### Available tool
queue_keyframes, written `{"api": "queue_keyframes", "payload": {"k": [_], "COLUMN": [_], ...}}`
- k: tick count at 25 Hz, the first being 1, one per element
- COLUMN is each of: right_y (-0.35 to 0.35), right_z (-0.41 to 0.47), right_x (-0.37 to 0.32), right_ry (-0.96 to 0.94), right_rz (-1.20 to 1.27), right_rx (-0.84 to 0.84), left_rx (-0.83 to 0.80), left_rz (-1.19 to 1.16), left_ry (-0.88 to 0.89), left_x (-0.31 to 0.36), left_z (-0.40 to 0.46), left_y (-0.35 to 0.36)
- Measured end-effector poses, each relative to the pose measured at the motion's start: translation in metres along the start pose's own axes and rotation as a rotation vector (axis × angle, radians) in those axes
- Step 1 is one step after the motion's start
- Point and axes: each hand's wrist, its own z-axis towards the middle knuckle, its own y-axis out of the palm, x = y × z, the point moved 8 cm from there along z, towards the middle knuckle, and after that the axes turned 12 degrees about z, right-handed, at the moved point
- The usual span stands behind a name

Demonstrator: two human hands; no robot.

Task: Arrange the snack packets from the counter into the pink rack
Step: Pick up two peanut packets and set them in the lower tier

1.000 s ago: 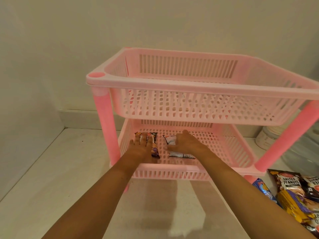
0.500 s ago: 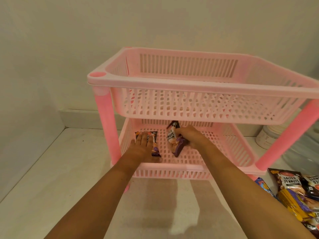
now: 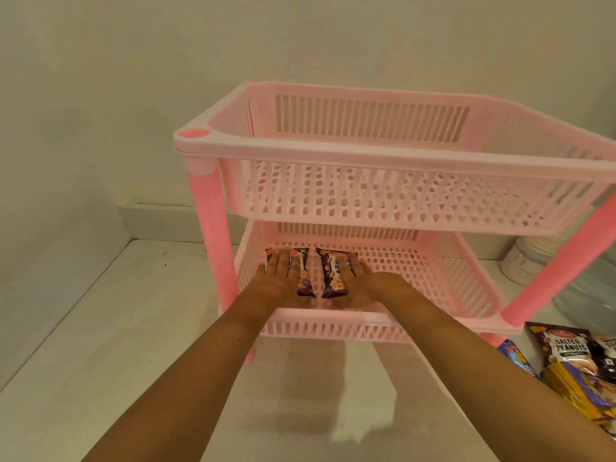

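Note:
A two-tier pink rack (image 3: 383, 158) stands on the white counter against the wall. Two dark peanut packets lie flat, side by side, at the left of its lower tray (image 3: 433, 271). My left hand (image 3: 278, 275) rests flat on the left packet (image 3: 304, 278), fingers spread. My right hand (image 3: 358, 278) lies flat on the right packet (image 3: 331, 275). Neither hand grips. More snack packets (image 3: 573, 358), one marked salted peanuts, are piled on the counter at the lower right.
The upper tray (image 3: 400, 205) hangs just above both hands and holds nothing visible. White round containers (image 3: 530, 258) stand behind the rack's right leg (image 3: 566, 261). Walls close in at the back and left.
My right hand had lifted and turned the right packet; now the packet lies flat and lengthwise beside the left one, with the hand pressed on it. My left hand stayed in place.

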Motion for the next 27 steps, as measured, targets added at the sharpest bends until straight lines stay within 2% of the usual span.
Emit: {"api": "queue_keyframes", "payload": {"k": [9,16,19,23,27], "right_y": [-0.014,-0.02,-0.027,-0.042,-0.036], "right_z": [0.02,0.019,-0.002,-0.067,-0.156], "right_x": [-0.02,-0.024,-0.027,-0.029,0.001], "right_ry": [-0.032,-0.038,-0.089,-0.217,-0.323], "right_rz": [0.097,0.026,0.092,0.336,0.447], "right_rx": [0.107,0.138,0.171,0.382,0.865], "left_rx": [0.077,0.109,0.143,0.349,0.731], "left_rz": [0.152,0.125,0.112,-0.125,-0.344], "left_ry": [-0.017,-0.064,-0.089,-0.055,0.069], "left_x": [-0.011,-0.019,-0.015,0.018,0.075], "left_z": [0.015,0.024,0.014,-0.03,-0.105], "left_y": [-0.016,-0.021,-0.031,-0.06,-0.08]}}
